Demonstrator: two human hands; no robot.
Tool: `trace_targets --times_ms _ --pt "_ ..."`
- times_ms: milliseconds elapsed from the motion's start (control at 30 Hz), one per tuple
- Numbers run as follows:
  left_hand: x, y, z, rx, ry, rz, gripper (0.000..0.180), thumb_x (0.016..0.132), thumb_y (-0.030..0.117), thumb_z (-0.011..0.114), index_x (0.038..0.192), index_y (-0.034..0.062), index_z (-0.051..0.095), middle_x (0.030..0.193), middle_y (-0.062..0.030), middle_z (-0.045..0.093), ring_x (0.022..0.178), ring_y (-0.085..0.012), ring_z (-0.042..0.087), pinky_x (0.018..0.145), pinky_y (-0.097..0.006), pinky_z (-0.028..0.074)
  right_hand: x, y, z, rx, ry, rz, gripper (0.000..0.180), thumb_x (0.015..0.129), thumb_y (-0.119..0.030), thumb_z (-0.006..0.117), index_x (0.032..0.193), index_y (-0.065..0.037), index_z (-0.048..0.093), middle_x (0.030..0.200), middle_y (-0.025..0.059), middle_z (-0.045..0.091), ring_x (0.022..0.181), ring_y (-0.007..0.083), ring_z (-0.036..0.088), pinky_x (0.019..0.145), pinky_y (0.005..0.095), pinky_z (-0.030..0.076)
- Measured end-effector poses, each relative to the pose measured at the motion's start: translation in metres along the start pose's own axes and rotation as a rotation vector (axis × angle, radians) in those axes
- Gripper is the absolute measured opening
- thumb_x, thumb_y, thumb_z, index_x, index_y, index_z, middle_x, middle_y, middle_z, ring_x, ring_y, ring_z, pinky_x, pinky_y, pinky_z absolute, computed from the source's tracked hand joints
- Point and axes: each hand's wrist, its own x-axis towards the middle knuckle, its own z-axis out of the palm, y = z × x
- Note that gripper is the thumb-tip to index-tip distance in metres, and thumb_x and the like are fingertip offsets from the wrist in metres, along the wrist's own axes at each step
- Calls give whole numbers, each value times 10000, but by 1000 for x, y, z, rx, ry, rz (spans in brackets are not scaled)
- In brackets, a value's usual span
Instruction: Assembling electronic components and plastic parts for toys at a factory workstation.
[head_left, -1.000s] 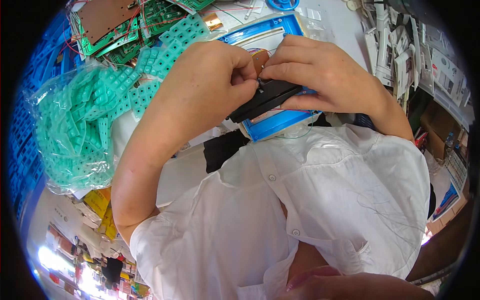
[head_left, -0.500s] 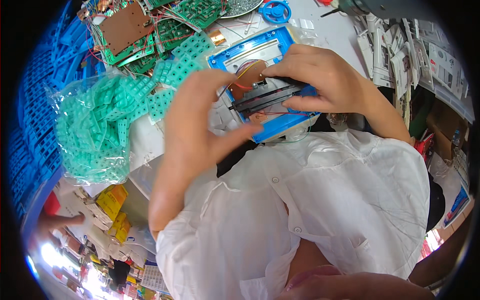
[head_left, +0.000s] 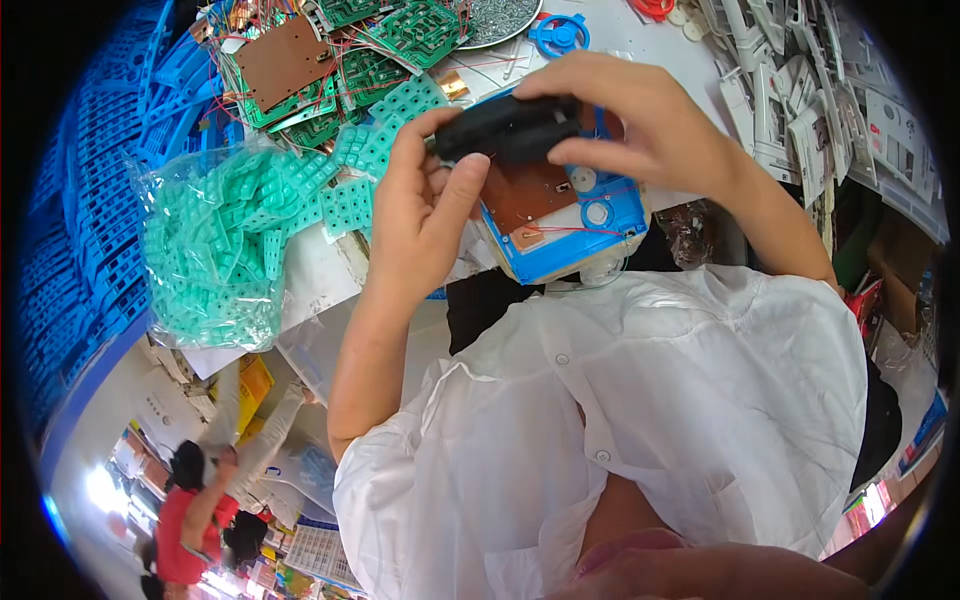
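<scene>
Both my hands grip a black, elongated plastic part [head_left: 510, 130] with a rounded surface, slightly blurred. The fingers and thumb of my left hand [head_left: 425, 195] close on its left end. My right hand [head_left: 635, 125] pinches its right end between thumb and fingers. Just below it lies a blue plastic casing [head_left: 560, 258], open side up and partly hidden by the part and my hands. Inside the casing are a brown circuit board [head_left: 530, 200], a red wire and white round fittings.
Left of the casing lies a clear bag of green rubber keypads [head_left: 215, 250]. Green circuit boards [head_left: 420, 35] with wires, a blue ring-shaped part [head_left: 559, 36] and a metal dish of screws [head_left: 500, 18] sit beyond. White panels [head_left: 800, 110] stack at right; a person in red [head_left: 185, 530] stands lower left.
The black part has been lifted and turned, showing its rounded side and uncovering more of the board. My left hand has closed on its left end. A person in red now shows at lower left.
</scene>
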Motion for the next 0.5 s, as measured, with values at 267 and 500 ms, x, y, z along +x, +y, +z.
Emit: trace_targets --times_ms 267,500 --pt "-8 -8 11 109 6 28 560 995 39 644 1505 23 413 1244 -141 677 769 -52 557 701 -199 474 18 11 -23 113 -263 310 444 892 -236 790 1283 -62 673 1064 48 725 821 137 622 700 277 523" --pt "-15 -20 18 198 254 177 590 927 58 741 1445 37 460 1180 -113 675 783 -85 640 652 -233 516 12 13 -19 42 -129 43 481 851 -126 799 1308 -43 669 1210 107 689 1016 222 671 799 317 546"
